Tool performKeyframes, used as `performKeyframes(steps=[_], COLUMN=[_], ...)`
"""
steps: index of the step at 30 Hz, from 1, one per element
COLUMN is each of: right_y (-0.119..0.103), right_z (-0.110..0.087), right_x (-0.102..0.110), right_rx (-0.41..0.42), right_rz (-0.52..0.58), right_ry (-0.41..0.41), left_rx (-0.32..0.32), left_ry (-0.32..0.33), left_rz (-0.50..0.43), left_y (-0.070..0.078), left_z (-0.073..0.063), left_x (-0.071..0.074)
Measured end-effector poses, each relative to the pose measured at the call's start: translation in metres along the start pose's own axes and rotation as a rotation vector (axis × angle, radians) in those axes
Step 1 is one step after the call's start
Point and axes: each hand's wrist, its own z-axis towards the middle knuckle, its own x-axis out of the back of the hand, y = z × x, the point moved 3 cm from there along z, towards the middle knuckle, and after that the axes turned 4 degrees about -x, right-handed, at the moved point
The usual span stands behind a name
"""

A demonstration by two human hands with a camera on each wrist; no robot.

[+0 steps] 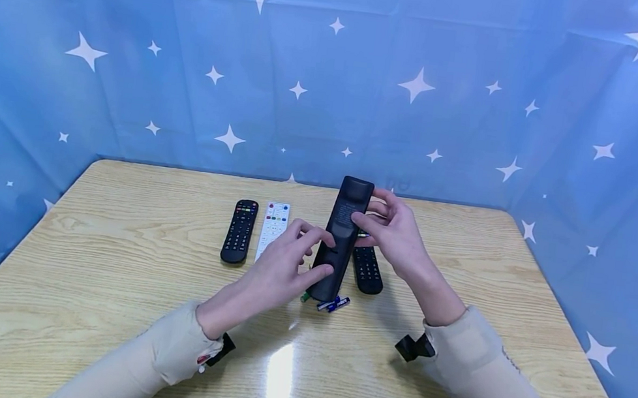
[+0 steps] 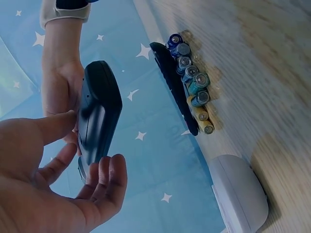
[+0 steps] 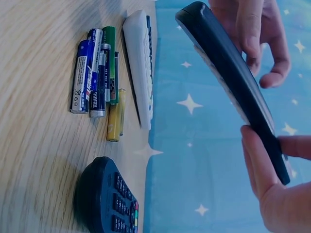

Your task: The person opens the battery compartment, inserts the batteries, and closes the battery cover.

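My right hand (image 1: 400, 238) pinches the upper end of a black remote control (image 1: 353, 193) between thumb and fingers. The remote is raised above the table and tilted, its back turned toward me and its buttons facing away. Over the lower part of that back, my left hand (image 1: 279, 260) has its thumb and fingers spread and loosely bent. In the right wrist view, a gap shows between the left fingertips (image 3: 268, 81) and the remote. Several batteries (image 3: 82, 80) lie in a row on the table below, some blue, one green, others yellow.
Left of the raised remote, another black remote (image 1: 239, 233) and a white remote (image 1: 277, 215) lie face up. One more black remote (image 1: 368, 271) lies partly behind the right hand. A blue curtain (image 1: 332, 82) with white stars stands behind the wooden table (image 1: 109, 280).
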Motion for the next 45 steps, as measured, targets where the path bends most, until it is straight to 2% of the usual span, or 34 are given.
performKeyframes(steps=[5, 11, 18, 24, 29, 39, 45], right_y=[0.0006, 0.0013, 0.0017, 0.0007, 0.0000, 0.0030, 0.0026], right_z=[0.0005, 0.0003, -0.0001, 0.0004, 0.0009, 0.0030, 0.0038], right_x=[-0.0010, -0.0030, -0.0052, -0.0053, -0.0052, -0.0042, -0.0026], right_rx=[0.002, 0.008, 0.058, 0.086, 0.089, 0.064, 0.072], right_rz=[-0.013, -0.069, -0.092, -0.092, -0.087, -0.093, -0.084], right_ry=[-0.009, -0.020, -0.055, -0.064, -0.059, -0.056, -0.054], left_rx=[-0.015, -0.013, -0.012, -0.011, -0.045, -0.070, -0.047], left_ry=[-0.015, -0.068, -0.109, -0.096, -0.082, -0.046, -0.037], left_rz=[0.024, 0.043, 0.082, 0.085, 0.058, -0.034, -0.081], left_y=[-0.0015, -0.0037, -0.0018, -0.0005, 0.0026, 0.0034, 0.0022], left_z=[0.0004, 0.0025, 0.0044, 0.0051, 0.0046, 0.0040, 0.0050], left_x=[-0.0011, -0.0017, -0.0027, -0.0035, -0.0035, -0.0035, -0.0026])
